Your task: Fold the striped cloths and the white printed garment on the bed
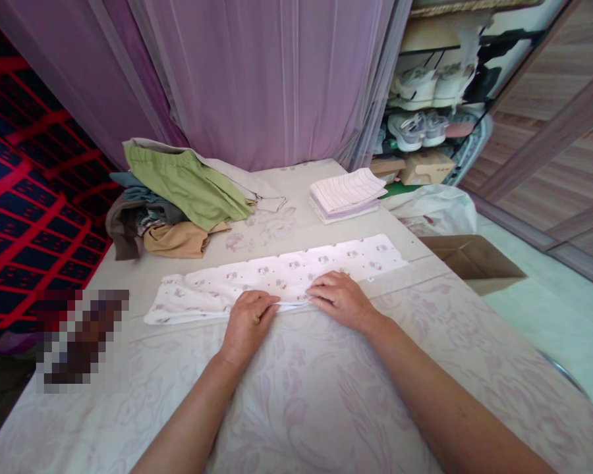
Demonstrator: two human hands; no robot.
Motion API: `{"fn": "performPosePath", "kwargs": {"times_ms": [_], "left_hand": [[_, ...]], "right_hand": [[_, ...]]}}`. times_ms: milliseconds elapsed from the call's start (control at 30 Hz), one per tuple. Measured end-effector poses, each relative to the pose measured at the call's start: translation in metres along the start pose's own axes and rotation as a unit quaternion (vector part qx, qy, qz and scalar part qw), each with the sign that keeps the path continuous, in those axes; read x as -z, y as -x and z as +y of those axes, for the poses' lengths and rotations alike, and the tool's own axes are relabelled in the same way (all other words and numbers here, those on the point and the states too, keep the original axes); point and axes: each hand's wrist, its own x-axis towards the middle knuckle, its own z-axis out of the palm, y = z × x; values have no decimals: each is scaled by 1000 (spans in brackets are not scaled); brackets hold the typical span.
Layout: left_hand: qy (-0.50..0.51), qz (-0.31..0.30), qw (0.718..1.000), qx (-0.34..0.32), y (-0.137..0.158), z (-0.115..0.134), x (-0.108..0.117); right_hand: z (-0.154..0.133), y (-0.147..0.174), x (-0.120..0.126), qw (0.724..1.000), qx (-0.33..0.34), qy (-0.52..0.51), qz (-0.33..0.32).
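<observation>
A long white cloth [257,276] with a small printed pattern lies folded into a strip across the flowered table cover [296,408]. At the middle of its near edge, my left hand [247,322] is closed, thumb and fingers pinching the fabric. Just to the right, my right hand [343,299] grips the same edge with its fingertips together. A narrow stretch of the edge shows between the two hands. Both ends of the strip lie flat, away from my hands.
Beyond the strip, a neat stack of folded cloths [348,191] sits at the back right. Loose clothes lie heaped at the back left, green trousers [182,181] on top. Right of the table are an open cardboard box [474,257] and a shoe rack with shoes [415,128].
</observation>
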Motion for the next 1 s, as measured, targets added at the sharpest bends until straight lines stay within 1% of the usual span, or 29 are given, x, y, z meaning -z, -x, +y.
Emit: {"fn": "performPosePath", "kwargs": {"times_ms": [100,233,433,600,667,833,1000], "left_hand": [[-8,2,1000,-4,0,1,0],[-17,13,1000,-5,-1,3,1],[-23,3,1000,-1,-1,4,1],[-32,3,999,13,-1,4,0],[-35,6,999,16,0,3,-1],[-22,14,1000,8,2,1,0],[-2,-13,1000,-3,3,1,5]], "right_hand": [[-3,-1,-4,1000,6,5,12],[-7,-2,-6,1000,10,18,8],[-8,-3,-6,999,11,52,9],[-12,-7,-4,992,-7,124,32],[-13,-8,-3,989,-9,142,31],[-11,-5,-2,992,14,124,13],[-9,-1,-3,996,22,82,5]]}}
